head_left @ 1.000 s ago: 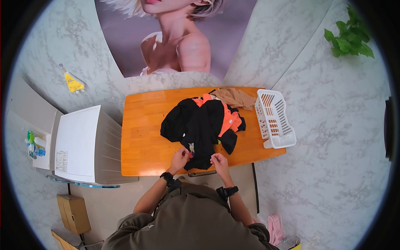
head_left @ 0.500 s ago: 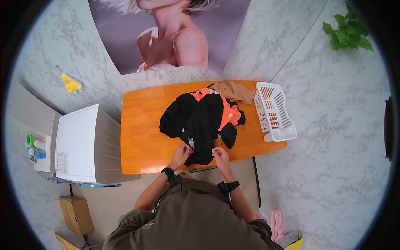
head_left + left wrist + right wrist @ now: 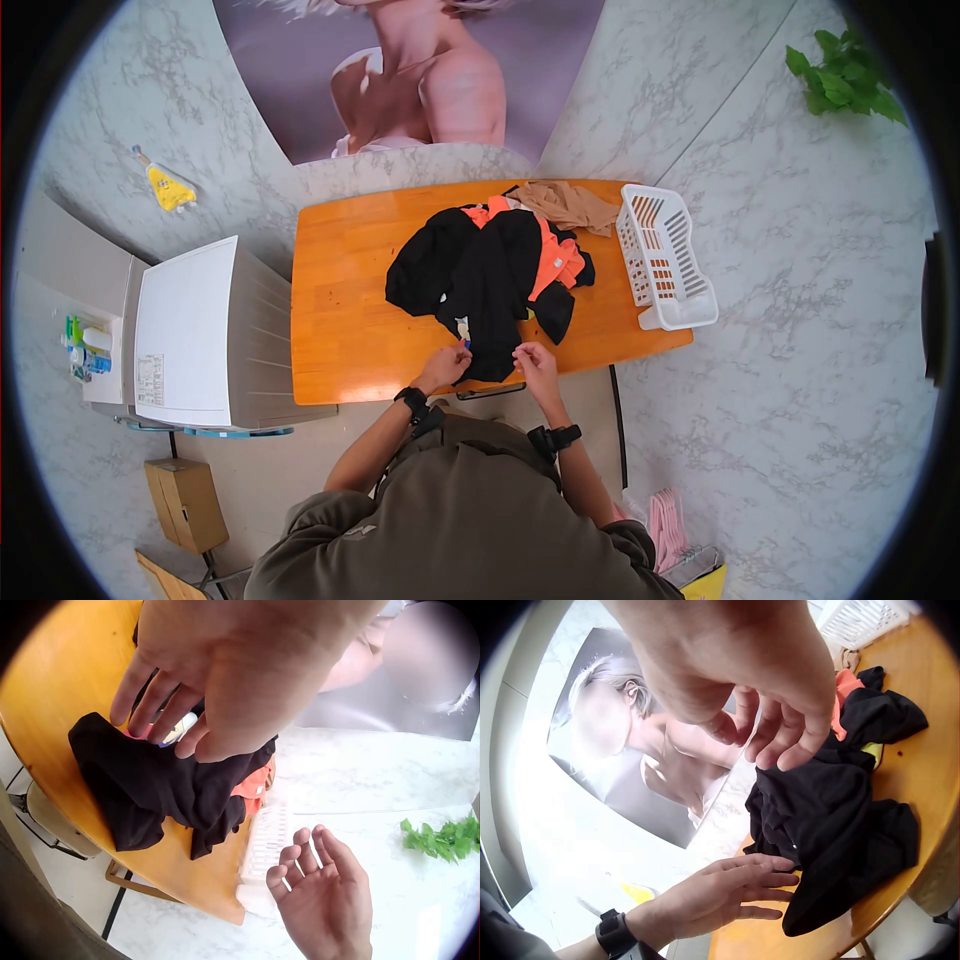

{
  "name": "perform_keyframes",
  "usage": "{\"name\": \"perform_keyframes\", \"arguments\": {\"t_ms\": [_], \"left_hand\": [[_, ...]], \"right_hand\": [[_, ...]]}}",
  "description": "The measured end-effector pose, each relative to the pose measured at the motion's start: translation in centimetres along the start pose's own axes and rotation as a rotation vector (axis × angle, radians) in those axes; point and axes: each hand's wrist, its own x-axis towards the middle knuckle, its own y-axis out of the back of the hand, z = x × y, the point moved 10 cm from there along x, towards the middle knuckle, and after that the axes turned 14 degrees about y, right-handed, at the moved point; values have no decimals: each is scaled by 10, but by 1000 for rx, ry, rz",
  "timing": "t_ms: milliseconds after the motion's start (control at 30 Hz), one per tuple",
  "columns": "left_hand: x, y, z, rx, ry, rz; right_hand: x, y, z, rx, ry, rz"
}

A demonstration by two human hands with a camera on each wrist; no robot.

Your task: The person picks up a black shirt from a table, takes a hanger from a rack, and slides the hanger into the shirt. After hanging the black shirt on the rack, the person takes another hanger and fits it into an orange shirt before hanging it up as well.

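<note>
A black garment [image 3: 495, 300] lies bunched on the wooden table, its near end hanging toward the table's front edge. My left hand [image 3: 447, 366] is at its left side, beside a small multicoloured patch [image 3: 178, 729]. The left fingers are fairly straight and overlap the cloth in the left wrist view. On the garment's other side is my right hand [image 3: 538, 366], its loosely bent fingers holding nothing; the left wrist view shows it apart from the cloth. Orange cloth [image 3: 558, 262] lies partly under the black garment, and a tan cloth [image 3: 570, 206] is behind.
A white plastic basket [image 3: 692, 312] stands at the right end of the table [image 3: 340, 290]. Left of the table is a white-topped appliance [image 3: 185, 320]. A cardboard box [image 3: 190, 505] is at lower left, and pink hangers [image 3: 668, 525] are at lower right.
The head view has shifted, so the table appears slightly higher. My left hand has moved a little right, closer over the coloured patch. The right hand and the clothes stay nearly in place.
</note>
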Motion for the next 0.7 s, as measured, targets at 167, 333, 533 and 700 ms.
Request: {"name": "perform_keyframes", "arguments": {"t_ms": [167, 333, 533, 700], "left_hand": [[5, -3, -12, -34, 17, -35], [3, -21, -20, 76, -121, -83], [-2, -39, -28, 66, 31, -394], [-6, -36, -28, 242, -126, -230]], "right_hand": [[1, -1, 0, -3, 1, -20], [1, -1, -6, -5, 34, 4], [-3, -3, -4, -7, 26, 12], [-4, -2, -5, -20, 29, 22]]}}
